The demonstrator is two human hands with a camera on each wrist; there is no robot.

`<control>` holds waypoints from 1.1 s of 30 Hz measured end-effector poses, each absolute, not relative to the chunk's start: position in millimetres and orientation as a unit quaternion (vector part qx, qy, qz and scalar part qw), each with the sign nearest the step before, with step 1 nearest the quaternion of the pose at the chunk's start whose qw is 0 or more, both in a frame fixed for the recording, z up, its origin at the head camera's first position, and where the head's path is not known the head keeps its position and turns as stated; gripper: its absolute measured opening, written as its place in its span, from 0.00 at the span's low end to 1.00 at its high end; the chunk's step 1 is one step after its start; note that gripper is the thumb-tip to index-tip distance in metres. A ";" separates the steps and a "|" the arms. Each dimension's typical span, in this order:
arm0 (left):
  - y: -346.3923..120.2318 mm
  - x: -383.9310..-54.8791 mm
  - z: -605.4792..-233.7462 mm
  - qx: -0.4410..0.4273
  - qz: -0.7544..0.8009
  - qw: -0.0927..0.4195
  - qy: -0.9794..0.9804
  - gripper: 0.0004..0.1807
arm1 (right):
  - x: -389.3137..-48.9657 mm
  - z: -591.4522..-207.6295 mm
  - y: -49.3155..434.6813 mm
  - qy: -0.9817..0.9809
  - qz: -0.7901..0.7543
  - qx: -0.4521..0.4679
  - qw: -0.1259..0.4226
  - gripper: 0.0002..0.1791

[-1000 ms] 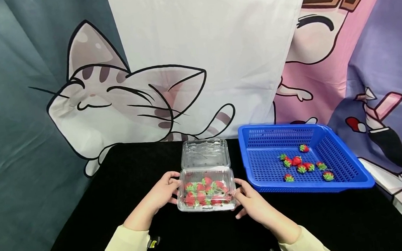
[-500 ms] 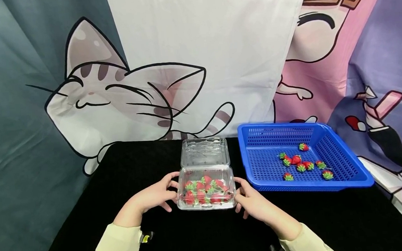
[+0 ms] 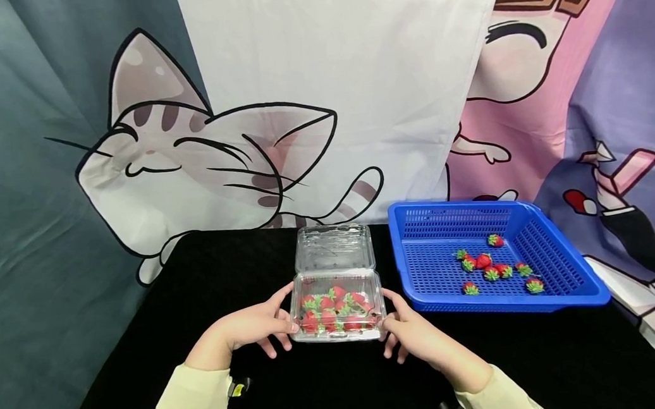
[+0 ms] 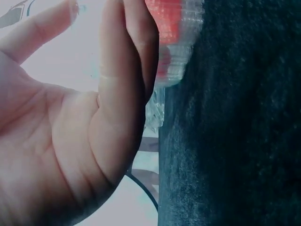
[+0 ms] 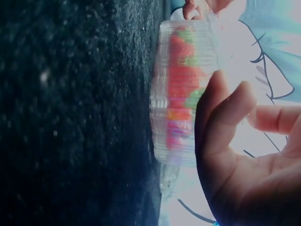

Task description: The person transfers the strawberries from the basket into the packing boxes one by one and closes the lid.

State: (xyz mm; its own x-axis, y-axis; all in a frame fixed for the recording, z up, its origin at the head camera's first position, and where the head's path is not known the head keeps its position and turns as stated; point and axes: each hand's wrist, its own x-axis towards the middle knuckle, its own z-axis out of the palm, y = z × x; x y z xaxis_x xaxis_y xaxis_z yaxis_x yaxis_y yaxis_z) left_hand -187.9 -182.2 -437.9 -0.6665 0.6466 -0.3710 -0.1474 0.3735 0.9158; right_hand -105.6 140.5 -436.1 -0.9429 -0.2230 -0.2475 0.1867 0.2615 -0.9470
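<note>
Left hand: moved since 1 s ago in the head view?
Yes. The left hand has shifted slightly to the person's left at its back and wrist, judged against the printed cat on the backdrop.

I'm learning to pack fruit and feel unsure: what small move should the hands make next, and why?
Probably move the right hand to the nearest red, green-leaved strawberry in the blue perforated plastic basket: others lie loose there, that hand is nearer, and the left hand can steady the clear plastic container, whose lid seems folded back.
</note>
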 end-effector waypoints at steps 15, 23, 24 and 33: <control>-178.9 -184.1 -431.8 0.186 0.517 0.348 0.759 0.58 | -107.4 -443.4 140.1 0.736 -0.652 -0.010 0.181 0.46; -178.9 -182.6 -434.6 0.185 0.528 0.342 0.755 0.57 | -107.0 -444.1 140.5 0.714 -0.675 -0.011 0.188 0.47; -178.9 -182.5 -435.0 0.186 0.529 0.342 0.754 0.57 | -107.2 -444.5 140.9 0.711 -0.677 -0.010 0.190 0.47; -175.0 -183.5 -440.5 0.183 0.548 0.346 0.739 0.58 | -109.6 -448.7 148.0 0.693 -0.690 -0.016 0.206 0.46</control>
